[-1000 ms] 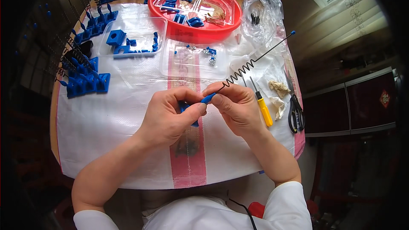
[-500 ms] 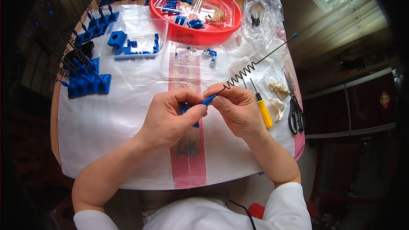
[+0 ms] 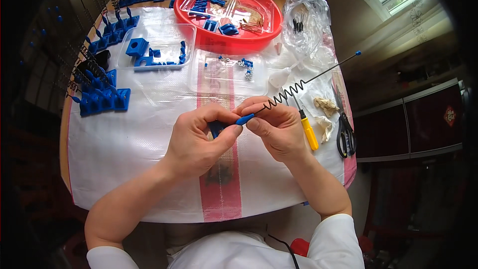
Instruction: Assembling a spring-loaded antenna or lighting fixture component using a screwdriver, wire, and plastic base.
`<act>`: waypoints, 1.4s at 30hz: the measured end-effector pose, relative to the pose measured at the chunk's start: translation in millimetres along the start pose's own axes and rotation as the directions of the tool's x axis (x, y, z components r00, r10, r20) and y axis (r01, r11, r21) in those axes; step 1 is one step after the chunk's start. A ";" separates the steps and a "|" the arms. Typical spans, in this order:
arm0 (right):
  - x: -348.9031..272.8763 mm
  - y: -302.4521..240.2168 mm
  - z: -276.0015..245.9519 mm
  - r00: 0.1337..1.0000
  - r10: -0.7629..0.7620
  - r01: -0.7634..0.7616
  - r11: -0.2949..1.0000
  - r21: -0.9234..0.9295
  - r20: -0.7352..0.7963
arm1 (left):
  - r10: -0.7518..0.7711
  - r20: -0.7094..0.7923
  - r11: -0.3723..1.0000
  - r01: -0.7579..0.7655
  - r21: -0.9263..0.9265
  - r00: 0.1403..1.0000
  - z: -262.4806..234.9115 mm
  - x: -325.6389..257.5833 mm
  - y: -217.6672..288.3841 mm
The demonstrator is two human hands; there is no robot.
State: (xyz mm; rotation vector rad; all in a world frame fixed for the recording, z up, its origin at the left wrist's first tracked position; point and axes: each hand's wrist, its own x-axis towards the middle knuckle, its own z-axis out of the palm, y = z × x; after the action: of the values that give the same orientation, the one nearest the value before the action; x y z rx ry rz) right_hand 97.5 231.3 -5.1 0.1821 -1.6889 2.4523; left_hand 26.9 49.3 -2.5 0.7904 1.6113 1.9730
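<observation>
Over the middle of the table my left hand (image 3: 196, 132) is closed, thumb and forefinger pinching a small tapered blue plastic piece (image 3: 243, 119). Out of its narrow end runs a black coiled spring wire (image 3: 285, 94), slanting up to the right and tipped with a blue bead (image 3: 358, 53). My right hand (image 3: 279, 132) is closed around the wire's lower end, right beside the blue piece. Behind the left fingers a dark blue plastic part (image 3: 216, 128) shows in part; my hand hides the rest, and I cannot tell how it joins the tapered piece.
Beyond my hands stand a clear tray (image 3: 221, 85) of small nuts and a clear box (image 3: 164, 35) of blue parts. A red basin (image 3: 179, 12) stands behind. Blue bases (image 3: 104, 100) with springs line the left. A yellow screwdriver (image 3: 309, 133) and black scissors (image 3: 345, 137) lie right.
The spring wire has swung lower, its beaded tip moving right and slightly down. The tapered piece has turned a little in my fingers; both hands hold nearly the same place.
</observation>
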 end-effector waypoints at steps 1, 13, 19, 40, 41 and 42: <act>0.5 -0.6 0.7 1.000 -0.008 0.008 1.000 -0.002 0.009 | 0.027 -0.007 0.999 -0.027 0.016 1.000 0.1 0.2 -1.6; 0.7 -5.6 5.4 0.998 -0.042 0.044 0.998 -0.041 0.048 | 0.077 -0.020 0.996 -0.076 0.038 0.997 1.6 0.2 -0.9; -0.4 -5.7 5.8 0.998 -0.053 0.057 0.994 -0.091 0.044 | -0.022 0.000 0.999 0.022 -0.048 1.000 -0.1 -0.8 -1.6; -3.5 -3.0 -2.9 0.993 0.080 -0.087 0.993 0.082 0.084 | -0.272 0.372 0.703 0.447 -0.552 0.887 -6.9 3.4 4.2; -3.7 -2.8 -3.3 0.993 0.079 -0.087 0.991 0.103 0.085 | -0.267 0.380 0.698 0.450 -0.557 0.885 -7.1 4.0 3.6; -3.8 -2.7 -3.6 0.993 0.077 -0.088 0.988 0.124 0.087 | -0.263 0.388 0.692 0.453 -0.563 0.883 -7.1 4.5 3.5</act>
State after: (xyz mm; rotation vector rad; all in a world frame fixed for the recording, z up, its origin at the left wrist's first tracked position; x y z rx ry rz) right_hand 101.7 235.3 -4.7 0.2352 -1.6020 2.6503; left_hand 18.7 46.6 0.6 0.3979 0.7461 1.8259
